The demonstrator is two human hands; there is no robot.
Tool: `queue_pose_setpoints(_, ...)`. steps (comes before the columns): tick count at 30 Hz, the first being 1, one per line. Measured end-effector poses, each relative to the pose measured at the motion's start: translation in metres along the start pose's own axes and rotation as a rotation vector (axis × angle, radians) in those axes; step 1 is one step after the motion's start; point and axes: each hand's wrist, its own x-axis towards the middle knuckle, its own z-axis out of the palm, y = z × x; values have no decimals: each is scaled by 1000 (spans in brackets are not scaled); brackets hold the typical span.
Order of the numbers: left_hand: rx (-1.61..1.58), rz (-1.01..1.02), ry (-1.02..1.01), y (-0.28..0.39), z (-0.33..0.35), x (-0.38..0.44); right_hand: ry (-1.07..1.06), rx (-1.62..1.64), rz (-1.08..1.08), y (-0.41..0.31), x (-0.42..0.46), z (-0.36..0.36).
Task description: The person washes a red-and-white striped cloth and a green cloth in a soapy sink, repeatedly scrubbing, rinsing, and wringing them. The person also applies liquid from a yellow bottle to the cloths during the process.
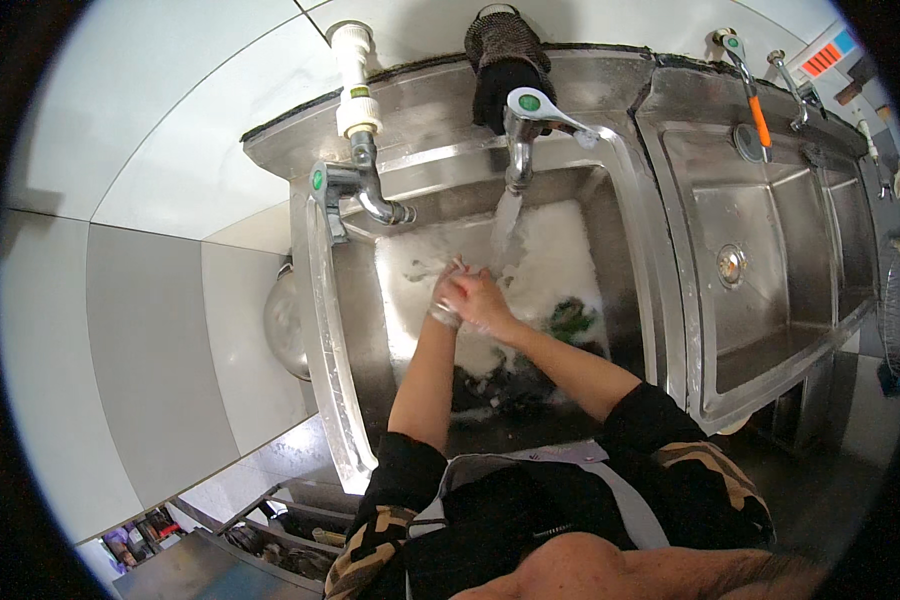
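Observation:
My left hand (447,294) and my right hand (482,298) are pressed together above a stainless steel sink (630,262), with suds on the left wrist. The right hand lies over the left, and its fingers hide much of it; whether anything is between them cannot be seen. Just beyond them, water (505,217) runs from a chrome lever tap (521,150). White foam (555,247) covers much of the water in the basin. Dark, wet items (517,390) and something green (571,319) show through the foam nearer my body.
A second chrome tap (382,206) on a white pipe reaches over the basin's left side. Behind the running tap is a dark glove (506,67). More steel basins (742,195) adjoin on the right; a metal bowl (289,322) hangs or stands left of the sink.

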Motion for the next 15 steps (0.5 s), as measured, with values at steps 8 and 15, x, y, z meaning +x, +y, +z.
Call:
queue_pose_setpoints(8, -170, -244, 696, -1, 76, 22, 370, 116, 393, 69, 68, 0)
queue_pose_setpoints(15, -300, -193, 422, 6, 47, 14, 374, 14, 230, 25, 57, -1)
